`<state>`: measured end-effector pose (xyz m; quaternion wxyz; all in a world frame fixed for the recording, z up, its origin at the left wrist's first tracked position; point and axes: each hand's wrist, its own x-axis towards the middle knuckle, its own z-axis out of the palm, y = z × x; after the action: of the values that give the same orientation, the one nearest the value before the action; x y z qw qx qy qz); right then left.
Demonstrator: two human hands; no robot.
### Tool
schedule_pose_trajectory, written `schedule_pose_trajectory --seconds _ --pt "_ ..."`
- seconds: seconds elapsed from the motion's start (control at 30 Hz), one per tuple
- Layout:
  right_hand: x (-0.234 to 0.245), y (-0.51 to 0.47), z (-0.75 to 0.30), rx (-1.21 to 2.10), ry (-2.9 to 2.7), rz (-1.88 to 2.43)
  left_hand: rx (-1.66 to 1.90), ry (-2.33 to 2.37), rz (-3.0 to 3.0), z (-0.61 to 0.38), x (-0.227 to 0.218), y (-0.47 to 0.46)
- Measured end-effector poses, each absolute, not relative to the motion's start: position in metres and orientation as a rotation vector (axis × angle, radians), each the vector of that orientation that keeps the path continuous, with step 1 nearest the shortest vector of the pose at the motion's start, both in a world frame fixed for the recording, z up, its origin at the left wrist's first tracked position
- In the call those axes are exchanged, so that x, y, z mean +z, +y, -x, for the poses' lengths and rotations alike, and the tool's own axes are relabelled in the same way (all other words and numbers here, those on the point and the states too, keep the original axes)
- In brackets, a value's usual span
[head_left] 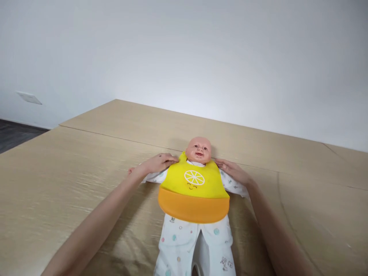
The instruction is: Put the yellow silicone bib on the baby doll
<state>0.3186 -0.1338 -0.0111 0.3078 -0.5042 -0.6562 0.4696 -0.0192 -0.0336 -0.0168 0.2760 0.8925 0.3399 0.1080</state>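
A baby doll (199,148) lies on its back on the table, dressed in white printed clothes (175,241). Over its chest is a yellow bib (178,178) with a white citrus slice print and an orange pocket (194,207) along the bottom. My left hand (159,162) rests at the doll's shoulder on the left, its fingers stretched toward the bib's upper edge. At the opposite shoulder my right hand (233,171) lies with fingers extended, touching the bib's edge near the neck. Neither hand visibly grips anything. The bib's neck fastening is hidden behind the doll.
The wooden table (86,168) has a seam running across it behind the doll's head. A white wall (184,57) rises beyond the far edge. At left, a wall plate (29,97) sits low above the dark floor (17,134).
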Motion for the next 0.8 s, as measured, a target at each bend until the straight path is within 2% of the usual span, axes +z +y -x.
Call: schedule_pose_trajectory --seconds 0.17,0.33,0.6,0.8 --pt "0.003 -0.156 -0.327 1.074 -2.131 1.416 0.079 0.847 -2.410 0.031 -0.003 -0.036" --pt "-0.007 -0.158 -0.319 0.860 -2.229 1.635 -0.106 0.843 -2.346 0.036 0.013 -0.043" --pt "0.003 -0.155 -0.314 0.723 -2.410 1.719 -0.065 0.822 -2.390 0.024 0.010 -0.046" --pt "0.003 -0.157 -0.311 0.761 -2.356 1.796 -0.116 0.959 -2.322 0.024 0.016 -0.040"
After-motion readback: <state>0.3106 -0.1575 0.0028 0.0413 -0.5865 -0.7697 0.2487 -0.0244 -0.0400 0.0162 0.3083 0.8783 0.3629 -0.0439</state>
